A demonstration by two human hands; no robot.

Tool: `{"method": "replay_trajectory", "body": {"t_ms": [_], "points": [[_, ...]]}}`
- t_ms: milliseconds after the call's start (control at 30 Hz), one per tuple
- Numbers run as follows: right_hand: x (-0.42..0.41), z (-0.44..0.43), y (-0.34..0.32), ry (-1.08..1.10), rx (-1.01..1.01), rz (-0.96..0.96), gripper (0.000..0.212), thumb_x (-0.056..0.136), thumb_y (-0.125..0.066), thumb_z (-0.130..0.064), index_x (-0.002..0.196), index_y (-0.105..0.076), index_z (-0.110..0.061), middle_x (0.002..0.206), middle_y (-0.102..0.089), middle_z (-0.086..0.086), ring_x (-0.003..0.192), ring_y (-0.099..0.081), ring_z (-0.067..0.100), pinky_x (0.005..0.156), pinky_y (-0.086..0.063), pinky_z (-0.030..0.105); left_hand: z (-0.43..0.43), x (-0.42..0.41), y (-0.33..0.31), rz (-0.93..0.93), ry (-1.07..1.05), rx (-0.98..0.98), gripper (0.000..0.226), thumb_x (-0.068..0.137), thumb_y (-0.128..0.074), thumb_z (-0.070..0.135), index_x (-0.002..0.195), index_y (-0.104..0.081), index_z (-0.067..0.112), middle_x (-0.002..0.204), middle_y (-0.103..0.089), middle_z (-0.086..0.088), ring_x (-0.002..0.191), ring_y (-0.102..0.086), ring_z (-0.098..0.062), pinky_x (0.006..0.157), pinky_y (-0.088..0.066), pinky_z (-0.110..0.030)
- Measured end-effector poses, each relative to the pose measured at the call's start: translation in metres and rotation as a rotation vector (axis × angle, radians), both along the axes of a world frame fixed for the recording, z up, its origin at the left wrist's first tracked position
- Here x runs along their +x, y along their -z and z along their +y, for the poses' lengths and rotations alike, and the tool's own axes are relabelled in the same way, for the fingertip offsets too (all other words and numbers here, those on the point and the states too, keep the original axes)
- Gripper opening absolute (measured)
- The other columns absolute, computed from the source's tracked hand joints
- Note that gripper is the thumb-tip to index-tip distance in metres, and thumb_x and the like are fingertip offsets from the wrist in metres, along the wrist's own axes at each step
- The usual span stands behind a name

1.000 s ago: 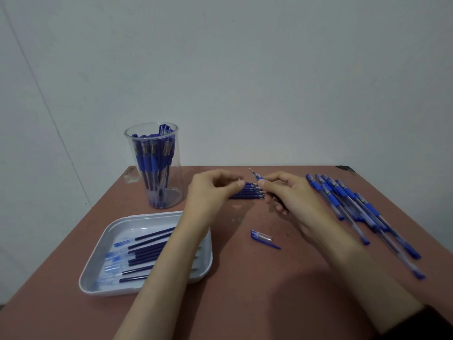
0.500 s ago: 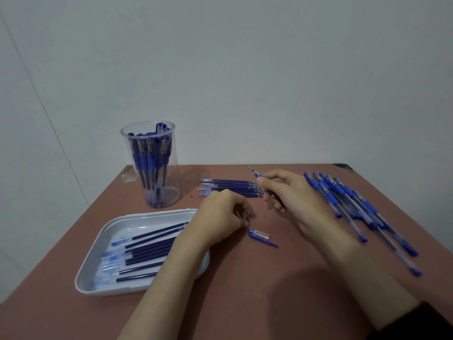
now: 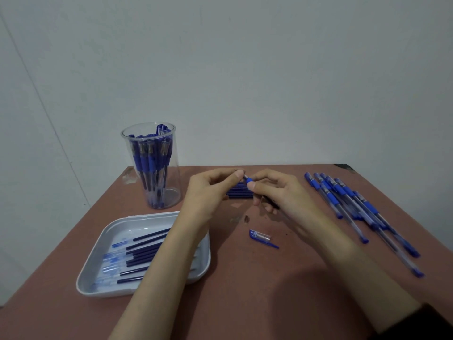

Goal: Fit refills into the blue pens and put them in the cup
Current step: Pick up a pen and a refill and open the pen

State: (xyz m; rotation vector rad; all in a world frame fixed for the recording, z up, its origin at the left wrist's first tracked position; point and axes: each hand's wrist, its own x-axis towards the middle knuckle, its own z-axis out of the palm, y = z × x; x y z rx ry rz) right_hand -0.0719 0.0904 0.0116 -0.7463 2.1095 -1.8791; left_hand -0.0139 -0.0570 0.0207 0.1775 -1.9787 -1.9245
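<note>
Left hand point(image 3: 208, 192) has lifted from the table point(image 3: 269, 285) to pinch the tip of the pen point(image 3: 249, 179) the right hand point(image 3: 282, 193) grips; a loose pinch could drop it

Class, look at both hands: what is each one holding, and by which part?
The right hand grips a blue pen by its blue grip, near the writing end. The left hand pinches the same pen's tip.

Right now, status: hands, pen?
Right hand grips pen, left hand pinches its tip. Cap lies loose on table. Nothing between hands and cup.
</note>
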Motion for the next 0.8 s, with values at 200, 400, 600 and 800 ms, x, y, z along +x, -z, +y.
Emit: {"method": "replay_trajectory", "body": {"t_ms": [200,400,600,800], "points": [[-0.004,0.001,0.003,0.027,0.018,-0.025,0.006,0.087,-0.068,-0.019,0.086,-0.073,-0.022,0.064,-0.059,0.006,0.045,-0.04,0.01,0.048,-0.026,0.026,-0.008,0.001,-0.007,0.062,-0.023,0.394,0.008,0.093,-0.056,0.022,0.093,-0.058,0.014,0.093,-0.073,-0.008,0.082,-0.069,-0.015,0.071,-0.055,-0.023],[-0.005,0.001,0.006,0.0,0.024,-0.015,0.006,0.086,-0.069,-0.02,0.087,-0.073,-0.023,0.065,-0.06,0.006,0.046,-0.042,0.01,0.047,-0.028,0.027,-0.003,0.001,-0.003,0.068,0.023,0.324,0.02,0.083,-0.063,-0.004,0.099,-0.063,0.008,0.087,-0.07,-0.007,0.075,-0.068,-0.012,0.074,-0.056,-0.021],[-0.006,0.004,0.004,0.02,0.007,-0.016,0.006,0.086,-0.069,-0.018,0.086,-0.073,-0.023,0.063,-0.06,0.005,0.045,-0.043,0.01,0.048,-0.028,0.025,0.005,0.003,-0.003,0.146,-0.012,0.308,0.016,0.09,-0.058,0.003,0.1,-0.064,0.013,0.084,-0.072,-0.006,0.078,-0.069,-0.015,0.074,-0.057,-0.024],[-0.01,0.007,0.002,0.102,0.035,-0.011,0.005,0.086,-0.069,-0.021,0.085,-0.073,-0.025,0.062,-0.062,0.002,0.048,-0.044,0.011,0.049,-0.03,0.028,-0.02,-0.004,-0.041,0.428,-0.289,0.107,0.02,0.096,-0.051,0.012,0.108,-0.062,0.024,0.078,-0.064,0.001,0.076,-0.065,-0.011,0.074,-0.055,-0.022]]}}
